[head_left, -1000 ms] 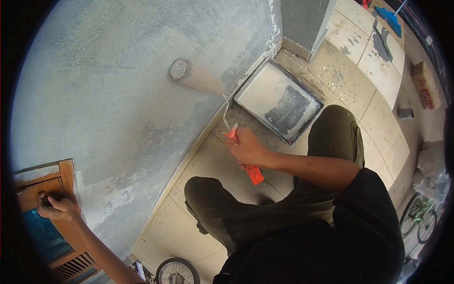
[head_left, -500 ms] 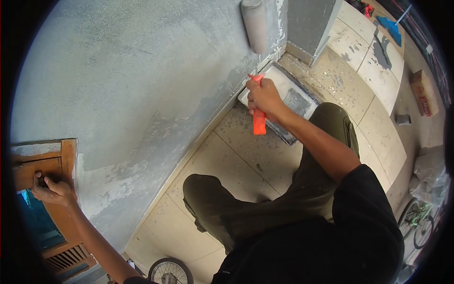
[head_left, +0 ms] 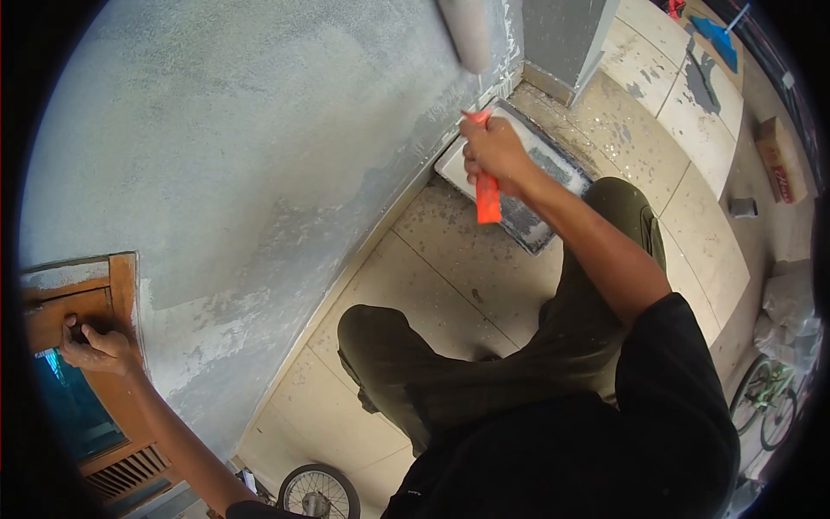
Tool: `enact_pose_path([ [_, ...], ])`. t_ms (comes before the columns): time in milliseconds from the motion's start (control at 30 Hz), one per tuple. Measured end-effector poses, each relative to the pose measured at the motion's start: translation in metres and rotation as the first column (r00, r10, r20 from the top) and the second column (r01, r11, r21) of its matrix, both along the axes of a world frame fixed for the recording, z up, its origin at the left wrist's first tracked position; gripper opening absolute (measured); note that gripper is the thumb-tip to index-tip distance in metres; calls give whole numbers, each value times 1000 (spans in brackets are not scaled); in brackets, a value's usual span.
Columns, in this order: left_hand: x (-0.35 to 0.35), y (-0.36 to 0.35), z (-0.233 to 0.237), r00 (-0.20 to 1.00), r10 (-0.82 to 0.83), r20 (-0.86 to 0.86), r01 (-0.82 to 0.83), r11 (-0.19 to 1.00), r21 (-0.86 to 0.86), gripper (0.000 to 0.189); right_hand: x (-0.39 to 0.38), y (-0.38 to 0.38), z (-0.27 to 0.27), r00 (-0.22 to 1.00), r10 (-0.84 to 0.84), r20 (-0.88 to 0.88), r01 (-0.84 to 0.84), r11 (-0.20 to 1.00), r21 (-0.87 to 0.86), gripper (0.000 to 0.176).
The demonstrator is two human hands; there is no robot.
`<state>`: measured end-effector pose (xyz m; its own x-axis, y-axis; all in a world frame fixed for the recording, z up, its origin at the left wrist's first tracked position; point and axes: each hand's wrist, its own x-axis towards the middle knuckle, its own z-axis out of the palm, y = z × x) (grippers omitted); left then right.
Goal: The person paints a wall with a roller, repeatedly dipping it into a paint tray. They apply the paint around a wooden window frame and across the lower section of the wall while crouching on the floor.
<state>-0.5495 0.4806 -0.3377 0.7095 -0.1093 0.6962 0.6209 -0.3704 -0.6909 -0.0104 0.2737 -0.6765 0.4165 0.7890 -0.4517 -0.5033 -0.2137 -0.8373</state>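
Observation:
My right hand [head_left: 500,156] is closed around the orange handle of a paint roller [head_left: 488,201]. Its greyish roller sleeve [head_left: 468,36] is up at the grey wall [head_left: 285,130], near the corner, and slightly blurred. Beneath the right hand, a paint tray [head_left: 553,166] with white and grey paint lies on the floor against the wall; hand and forearm cover part of it. Off to the left, my left hand [head_left: 99,348] has its fingers curled at the wooden window frame [head_left: 121,303], gripping it.
Paint-spotted tiles [head_left: 432,259] lie between my knees and the wall. A grey pillar [head_left: 562,39] rises beyond the tray. On the right are a cardboard box [head_left: 778,160], a cup [head_left: 743,208] and a bicycle [head_left: 762,398]. A spoked wheel [head_left: 318,493] appears at the bottom.
My right hand and the paint roller have moved up along the wall, and part of the roller sleeve now leaves the top of the view. The left hand keeps its place.

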Motion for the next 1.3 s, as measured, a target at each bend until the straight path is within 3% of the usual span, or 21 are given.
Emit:
enact_pose_path([
  [167,19,-14,-9,995,20,94,-11,996,-91,38,52,24,10,988,-155,13,153,981,116,18],
  [233,26,-17,-11,995,8,104,2,996,-90,38,6,16,13,989,-97,110,79,985,154,18],
  [300,28,-18,-13,994,1,110,9,996,-93,38,-47,0,22,998,-29,64,20,989,144,29],
  [367,26,-17,-13,991,-19,136,36,991,-125,38,-85,-19,26,991,105,81,-116,983,144,27],
  [500,15,-8,-6,998,-11,65,16,997,-70,39,-96,-33,31,958,286,-17,-283,955,92,21],
  [633,15,-9,-7,998,-12,64,17,997,-70,38,-54,-6,29,996,82,-20,-79,990,119,24],
  [767,25,-18,-8,996,10,88,0,994,-110,35,49,35,22,966,-213,144,196,973,121,25],
  [900,13,-11,-10,989,33,143,-16,993,-115,39,20,29,10,956,-167,242,138,981,134,26],
  [967,10,-9,-8,994,7,108,2,997,-82,40,-34,4,6,984,-69,166,38,982,184,32],
  [1067,17,-9,-7,997,-36,70,39,999,-38,44,-100,-33,9,985,128,116,-144,979,143,26],
  [1100,19,-8,-7,996,-52,73,54,998,-22,45,-105,-42,18,972,228,51,-232,967,103,26],
  [1200,8,-1,-3,997,-46,63,45,999,14,48,-95,-48,16,946,323,1,-322,945,60,24],
  [1233,8,0,-3,997,-41,62,41,999,9,48,-87,-45,20,945,327,-2,-326,944,55,24],
  [1300,9,-2,0,997,-63,42,64,997,-32,50,-65,-30,28,964,173,-200,-163,985,64,22],
])
